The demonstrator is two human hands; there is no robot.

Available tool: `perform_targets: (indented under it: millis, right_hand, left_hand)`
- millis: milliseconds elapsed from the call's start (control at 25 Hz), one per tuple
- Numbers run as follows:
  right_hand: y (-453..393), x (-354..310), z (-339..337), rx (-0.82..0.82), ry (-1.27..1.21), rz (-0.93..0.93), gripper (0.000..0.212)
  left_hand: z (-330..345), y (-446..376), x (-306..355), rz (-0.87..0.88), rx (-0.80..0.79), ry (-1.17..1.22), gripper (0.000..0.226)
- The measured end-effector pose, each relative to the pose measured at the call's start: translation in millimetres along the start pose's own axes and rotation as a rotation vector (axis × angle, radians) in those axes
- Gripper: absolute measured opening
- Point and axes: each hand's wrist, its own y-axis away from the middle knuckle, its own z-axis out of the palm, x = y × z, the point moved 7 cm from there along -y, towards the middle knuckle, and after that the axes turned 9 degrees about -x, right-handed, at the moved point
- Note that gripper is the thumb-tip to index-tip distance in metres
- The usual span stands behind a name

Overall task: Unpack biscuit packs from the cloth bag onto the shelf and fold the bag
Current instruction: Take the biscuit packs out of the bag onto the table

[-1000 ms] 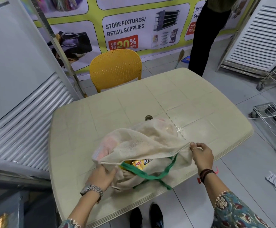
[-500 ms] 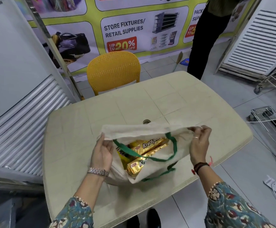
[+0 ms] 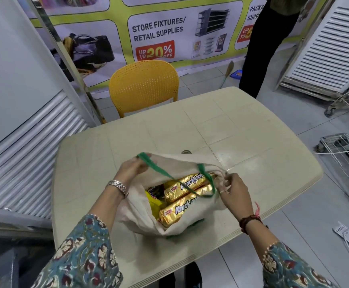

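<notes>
Krackjack biscuit packs (image 3: pixel 187 185), two gold ones side by side, lie inside the cloth bag (image 3: pixel 140 213), which sits on the near part of the cream plastic table (image 3: pixel 252 163). From my remote seat I see my left hand (image 3: pixel 131 169) curled around the bag's far-left rim, right where a green handle (image 3: pixel 159 169) starts, lifting that edge up. My right hand (image 3: pixel 235 191) pinches the rim at the opposite side, thumb and fingertips bunched on the cloth, just beside the end of the upper pack. Between the two grips the mouth gapes wide, and the green handle drapes across the packs. A yellow packet (image 3: pixel 155 204) lies tucked to the left of the gold ones, partly hidden by the cloth. Beyond the table stands a yellow chair (image 3: pixel 144 86), and a person in dark trousers (image 3: pixel 267 50) stands at the far right corner.
</notes>
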Motion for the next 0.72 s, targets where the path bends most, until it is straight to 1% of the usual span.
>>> perform_targets:
  millis: [40, 80, 120, 160, 200, 240, 280, 320, 360, 400, 440, 480, 520, 560, 600, 640, 680, 720]
  right_hand:
    - [3.6, -0.5, 1.9, -0.009, 0.069, -0.038, 0.025]
    - [7.1, -3.8, 3.3, -0.017, 0.132, -0.097, 0.025]
    - [11.1, -10.7, 4.2, -0.022, 0.174, -0.178, 0.024]
    - [16.3, -19.8, 5.2, -0.030, 0.201, -0.278, 0.024]
    - [22.6, -29.6, 8.4, -0.057, 0.234, -0.388, 0.024]
    - [28.5, -38.5, 15.2, -0.113, 0.289, -0.493, 0.025]
    - [33.8, -44.7, 24.7, -0.187, 0.360, -0.575, 0.029]
    - [37.9, -48.6, 34.3, -0.248, 0.432, -0.632, 0.033]
    - [39.5, -50.6, 42.5, -0.277, 0.489, -0.667, 0.038]
    - [39.2, -52.6, 48.0, -0.274, 0.525, -0.694, 0.042]
    - [37.7, -54.6, 52.0, -0.264, 0.549, -0.707, 0.047]
    - [36.5, -56.9, 56.0, -0.258, 0.568, -0.709, 0.051]
    - [35.7, -59.2, 59.3, -0.254, 0.588, -0.706, 0.053]
    - [35.0, -61.0, 61.7, -0.245, 0.606, -0.707, 0.054]
    - [35.2, -63.0, 62.9, -0.226, 0.619, -0.708, 0.055]
    - [35.7, -64.4, 63.6, -0.201, 0.632, -0.705, 0.056]
    - [37.2, -65.6, 63.7, -0.174, 0.649, -0.697, 0.058]
    - [39.5, -67.2, 62.9, -0.141, 0.673, -0.691, 0.060]
  left_hand:
    - [5.2, 1.3, 6.9, 0.018, -0.093, 0.322, 0.037]
    - [10.2, 3.6, 16.4, 0.036, -0.203, 0.557, 0.053]
    - [12.0, 5.0, 24.9, 0.057, -0.274, 0.743, 0.068]
    - [8.9, 4.4, 30.8, 0.095, -0.279, 0.904, 0.078]
    - [3.2, 3.2, 32.8, 0.118, -0.229, 1.045, 0.084]
    - [-1.9, 0.8, 30.5, 0.109, -0.140, 1.128, 0.087]
    - [-4.3, -2.0, 25.2, 0.073, -0.059, 1.118, 0.086]
    - [-2.6, -2.7, 17.5, -0.002, -0.004, 1.019, 0.081]
    - [0.5, -2.3, 6.3, -0.103, 0.025, 0.856, 0.073]
    - [1.7, 1.1, -6.2, -0.197, 0.058, 0.640, 0.063]
    - [-1.0, 4.1, -16.5, -0.246, 0.109, 0.386, 0.052]
    - [-5.7, 8.0, -20.4, -0.222, 0.180, 0.128, 0.042]
    - [-8.7, 12.5, -18.4, -0.140, 0.245, -0.119, 0.036]
    - [-6.4, 18.7, -11.5, -0.022, 0.284, -0.329, 0.032]
    - [0.8, 25.1, -5.4, 0.101, 0.271, -0.472, 0.031]
    - [12.1, 30.8, -2.0, 0.200, 0.208, -0.556, 0.030]
    - [23.3, 34.6, -2.2, 0.259, 0.120, -0.605, 0.029]
    - [33.6, 37.2, -4.1, 0.281, 0.038, -0.658, 0.029]
